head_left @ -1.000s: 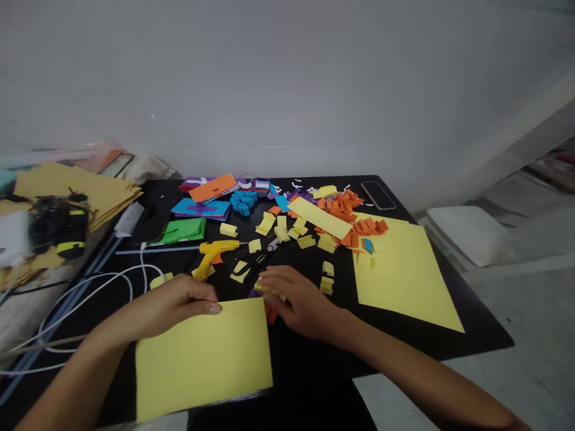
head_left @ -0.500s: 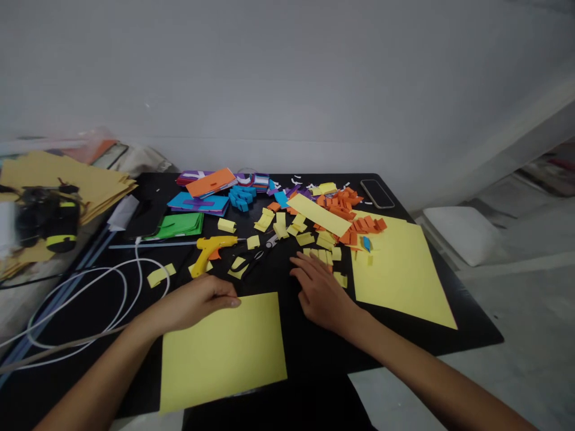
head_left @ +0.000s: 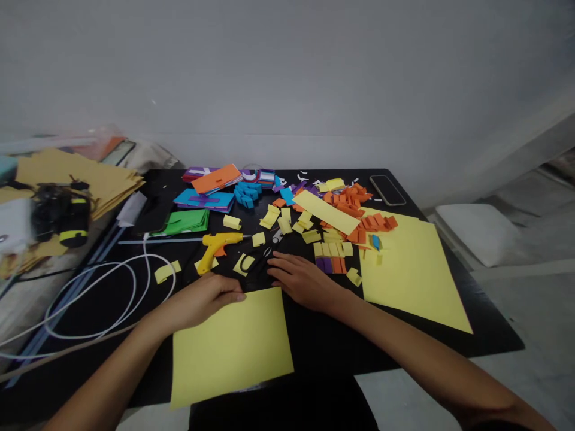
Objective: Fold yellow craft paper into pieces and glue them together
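My left hand [head_left: 211,299] is closed on the top edge of a yellow paper sheet [head_left: 236,353], thumb on its upper side. The sheet lies at the front of the black table and its near end juts past the edge. My right hand [head_left: 299,278] is open, palm down, fingers stretched toward the scissors [head_left: 267,252]; whether a fingertip touches them I cannot tell. Beyond my left hand lies a yellow glue gun [head_left: 215,248]. Small folded yellow paper pieces [head_left: 269,216] are scattered around the scissors. Right of my right hand sits a block of folded pieces [head_left: 331,264] in purple and orange.
More large yellow sheets [head_left: 411,272] lie at the right, near a phone [head_left: 387,190]. Folded orange pieces [head_left: 353,200] are heaped at the back. Green paper [head_left: 188,221] and blue folded papers [head_left: 204,199] sit back left. A coiled white cable [head_left: 135,290] crosses the left side.
My right hand has moved left from the small yellow pieces to beside the scissors, uncovering the purple and orange block. My left hand stays on the sheet. The view has shifted slightly.
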Available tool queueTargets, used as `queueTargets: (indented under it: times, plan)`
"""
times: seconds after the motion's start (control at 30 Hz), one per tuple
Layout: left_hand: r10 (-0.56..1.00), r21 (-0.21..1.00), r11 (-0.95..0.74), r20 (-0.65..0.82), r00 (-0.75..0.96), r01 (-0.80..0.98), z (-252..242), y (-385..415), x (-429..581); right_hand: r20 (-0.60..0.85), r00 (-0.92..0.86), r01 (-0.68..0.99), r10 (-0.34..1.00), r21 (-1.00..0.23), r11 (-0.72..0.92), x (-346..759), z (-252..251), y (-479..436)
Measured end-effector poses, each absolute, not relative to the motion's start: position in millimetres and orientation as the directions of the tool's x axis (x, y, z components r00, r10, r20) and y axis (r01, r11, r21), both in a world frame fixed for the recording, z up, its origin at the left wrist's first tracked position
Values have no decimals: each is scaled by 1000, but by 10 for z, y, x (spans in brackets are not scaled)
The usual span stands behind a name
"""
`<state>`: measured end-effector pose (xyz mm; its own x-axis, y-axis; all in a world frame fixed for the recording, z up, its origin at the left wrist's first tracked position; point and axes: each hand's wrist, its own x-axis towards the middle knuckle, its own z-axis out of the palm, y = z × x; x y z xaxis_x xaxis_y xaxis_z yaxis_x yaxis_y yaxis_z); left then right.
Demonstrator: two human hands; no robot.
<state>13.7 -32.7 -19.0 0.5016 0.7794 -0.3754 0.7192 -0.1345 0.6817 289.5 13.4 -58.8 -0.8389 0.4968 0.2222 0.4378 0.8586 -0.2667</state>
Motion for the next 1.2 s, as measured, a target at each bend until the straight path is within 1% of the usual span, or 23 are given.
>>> queueTargets:
  times: [0.1, 0.2, 0.27, 0.33, 0.37, 0.43, 0.5, 0.57, 0.67, 0.87, 1.0, 1.07, 1.13, 1.17, 1.2]
  plan:
    - [789, 672, -155, -357, 500, 725, -169, -294, 192, 268, -797, 478, 542, -269, 836, 2950, -639, 218]
    - [786, 676, -187, -333, 522, 713, -161, -232, 263, 259, -724, 557, 640, -329, 763, 3011, -621, 306]
    - [795, 673, -192, -320, 515, 714, -165, -183, 322, 281, -628, 598, 726, -423, 681, 3034, -557, 320]
    - [809, 671, -201, -297, 507, 714, -168, -140, 394, 297, -526, 572, 797, -570, 590, 3029, -470, 286]
    - [811, 676, -210, -284, 512, 707, -167, -124, 433, 263, -520, 528, 813, -649, 548, 3018, -426, 255]
    - [807, 689, -233, -257, 531, 686, -159, -108, 510, 100, -587, 453, 803, -782, 429, 2990, -352, 185]
    - [799, 697, -252, -241, 550, 671, -146, -111, 567, -28, -624, 446, 781, -833, 326, 2977, -307, 129]
    - [795, 694, -266, -235, 560, 669, -132, -129, 582, -74, -609, 468, 790, -838, 282, 2994, -286, 103]
    - [801, 676, -266, -241, 547, 688, -116, -167, 508, -81, -574, 499, 815, -824, 270, 3074, -272, 99]
    - [781, 635, -201, -355, 513, 746, -69, -244, 207, -117, -548, 527, 828, -817, 234, 3228, -290, 76]
    - [759, 646, -123, -428, 491, 754, -51, -285, 108, -135, -551, 547, 823, -804, 234, 3246, -333, 29]
    - [763, 659, -96, -433, 480, 746, -61, -295, 95, -57, -540, 559, 840, -770, 307, 3234, -350, -46]
    - [778, 659, -93, -420, 467, 746, -80, -298, 94, 124, -540, 555, 832, -692, 463, 3213, -359, -181]
    - [784, 654, -95, -415, 461, 751, -91, -298, 94, 209, -587, 520, 782, -643, 562, 3201, -363, -271]
    - [790, 646, -100, -411, 456, 757, -101, -300, 96, 247, -677, 451, 693, -605, 656, 3189, -368, -371]
